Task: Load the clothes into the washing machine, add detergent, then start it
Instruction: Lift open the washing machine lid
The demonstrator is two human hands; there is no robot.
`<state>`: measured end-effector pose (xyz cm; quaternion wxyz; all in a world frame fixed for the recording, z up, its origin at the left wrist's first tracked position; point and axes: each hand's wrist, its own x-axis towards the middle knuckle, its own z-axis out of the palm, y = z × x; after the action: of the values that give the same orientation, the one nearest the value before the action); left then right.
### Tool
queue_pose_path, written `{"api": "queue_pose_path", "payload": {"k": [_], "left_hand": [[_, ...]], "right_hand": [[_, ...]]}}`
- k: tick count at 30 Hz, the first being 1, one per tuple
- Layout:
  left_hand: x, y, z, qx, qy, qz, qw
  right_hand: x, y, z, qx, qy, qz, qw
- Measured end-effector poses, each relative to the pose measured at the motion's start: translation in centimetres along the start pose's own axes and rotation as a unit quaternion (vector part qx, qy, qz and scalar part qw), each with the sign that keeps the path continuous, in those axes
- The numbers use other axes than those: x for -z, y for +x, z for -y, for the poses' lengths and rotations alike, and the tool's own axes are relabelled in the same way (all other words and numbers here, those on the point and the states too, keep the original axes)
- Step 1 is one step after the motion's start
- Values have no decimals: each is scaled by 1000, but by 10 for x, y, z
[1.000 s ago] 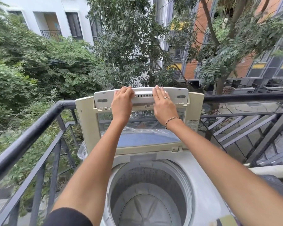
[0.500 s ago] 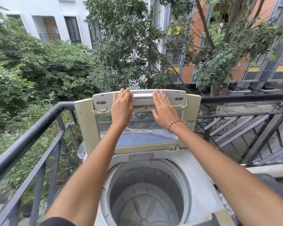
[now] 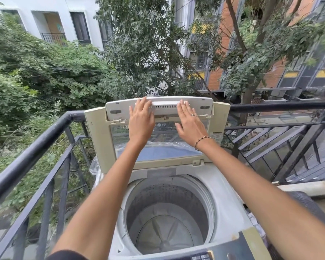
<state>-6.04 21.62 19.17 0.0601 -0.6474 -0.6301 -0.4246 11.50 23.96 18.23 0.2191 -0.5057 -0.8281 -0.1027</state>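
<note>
L hand (image 3: pixel 141 119) & R hand (image 3: pixel 190 124) at 12 o'clock: fingers uncurled off lid (image 3: pixel 114 107) edge, now flat, gripping nothing. Lid's up, drum (image 3: pixel 167 222) empty, so load next.

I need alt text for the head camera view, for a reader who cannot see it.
A person's left hand and right hand rest flat on the raised, folded lid of a top-loading washing machine on a balcony. Its drum is open and holds no clothes; a black railing and trees lie beyond.
</note>
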Motion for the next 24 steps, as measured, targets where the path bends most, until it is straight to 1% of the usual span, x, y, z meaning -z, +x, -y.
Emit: {"api": "queue_pose_path", "payload": {"k": [6,11,14,21,24], "left_hand": [[-4,-22,-11,8,-71,-47,996],[-12,-41,-16,11,-86,-39,995],[-21,-54,-12,15,-87,-11,996],[-54,-97,-18,69,-113,86,988],[-69,-115,-26,69,-130,130,980]], "right_hand": [[-5,-15,-2,-2,-1,10,1000],[-14,-30,-1,1,-7,23,1000],[-19,-40,-3,-2,0,35,999],[-32,-80,-19,-26,34,73,996],[-37,-98,-31,-42,44,92,994]]}}
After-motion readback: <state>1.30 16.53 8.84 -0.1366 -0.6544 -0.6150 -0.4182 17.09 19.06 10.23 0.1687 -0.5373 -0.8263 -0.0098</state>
